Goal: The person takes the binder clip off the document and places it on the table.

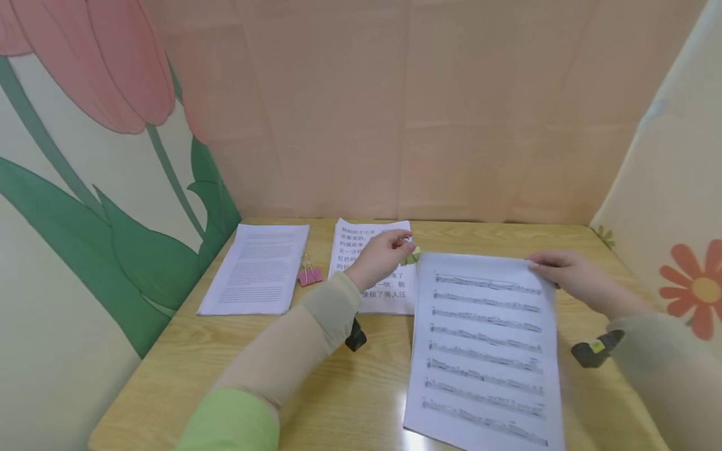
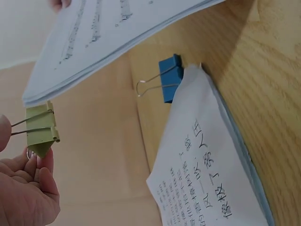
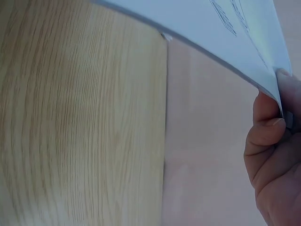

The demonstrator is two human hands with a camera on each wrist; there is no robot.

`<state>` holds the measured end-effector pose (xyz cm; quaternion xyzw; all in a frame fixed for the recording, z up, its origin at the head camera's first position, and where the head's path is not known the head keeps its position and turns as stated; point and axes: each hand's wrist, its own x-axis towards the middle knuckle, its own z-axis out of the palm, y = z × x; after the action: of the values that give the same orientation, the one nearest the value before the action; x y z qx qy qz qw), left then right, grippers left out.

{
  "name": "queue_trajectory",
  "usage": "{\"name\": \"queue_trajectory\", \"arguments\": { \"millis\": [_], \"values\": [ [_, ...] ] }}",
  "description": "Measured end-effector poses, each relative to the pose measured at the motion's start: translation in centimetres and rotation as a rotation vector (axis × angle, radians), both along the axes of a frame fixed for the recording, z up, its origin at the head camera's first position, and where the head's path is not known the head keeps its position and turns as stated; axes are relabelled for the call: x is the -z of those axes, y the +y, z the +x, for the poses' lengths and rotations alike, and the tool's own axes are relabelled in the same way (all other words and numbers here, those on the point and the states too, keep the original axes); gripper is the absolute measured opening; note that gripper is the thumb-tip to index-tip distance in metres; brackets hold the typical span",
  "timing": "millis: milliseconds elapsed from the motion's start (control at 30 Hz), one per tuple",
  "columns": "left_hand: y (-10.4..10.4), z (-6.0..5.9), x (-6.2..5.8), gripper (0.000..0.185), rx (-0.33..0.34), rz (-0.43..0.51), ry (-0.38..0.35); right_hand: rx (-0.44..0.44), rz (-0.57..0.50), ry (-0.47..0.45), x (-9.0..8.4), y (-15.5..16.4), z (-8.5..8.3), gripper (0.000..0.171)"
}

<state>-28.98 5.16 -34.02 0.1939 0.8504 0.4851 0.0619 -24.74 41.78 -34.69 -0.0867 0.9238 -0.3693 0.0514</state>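
Observation:
My left hand [image 1: 383,254] pinches the wire handles of a yellow-green binder clip [image 2: 40,125]. The clip is at the upper left corner of a stack of sheet music [image 1: 485,344]; whether its mouth grips the paper I cannot tell. By the upper right corner, my right hand [image 1: 570,275] holds the same stack between thumb and fingers, raised and tilted over the table. Behind the left hand lies a stack of large-print text pages [image 1: 372,304], partly covered by that hand.
A small-print stack [image 1: 254,269] lies on the wooden table [image 1: 333,388] at the left, with a pink binder clip [image 1: 310,277] beside it. The left wrist view shows a blue binder clip [image 2: 170,79] near the large-print pages. A peach-coloured backdrop [image 1: 395,113] rises behind the table.

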Motion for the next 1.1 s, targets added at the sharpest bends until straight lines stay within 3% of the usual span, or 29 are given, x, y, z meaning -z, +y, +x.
{"name": "queue_trajectory", "arguments": {
  "millis": [200,467,700,900,1100],
  "values": [
    [0.9,0.4,1.0,0.044,0.014,-0.027,-0.029,0.011,0.036,0.021,0.3,2.8,0.7,0.039],
    [2.3,1.3,2.2,0.044,0.059,-0.023,-0.077,0.034,0.086,-0.04,0.6,6.7,1.5,0.046],
    [3.9,2.0,3.5,0.045,0.125,-0.091,-0.047,0.061,0.104,-0.075,1.0,8.0,1.6,0.052],
    [5.3,2.4,5.2,0.046,0.202,-0.204,-0.039,0.066,0.121,-0.078,1.3,8.4,1.3,0.053],
    [7.0,2.4,6.8,0.049,0.244,-0.425,0.063,0.102,0.138,-0.1,2.2,9.3,0.9,0.058]
  ]
}}
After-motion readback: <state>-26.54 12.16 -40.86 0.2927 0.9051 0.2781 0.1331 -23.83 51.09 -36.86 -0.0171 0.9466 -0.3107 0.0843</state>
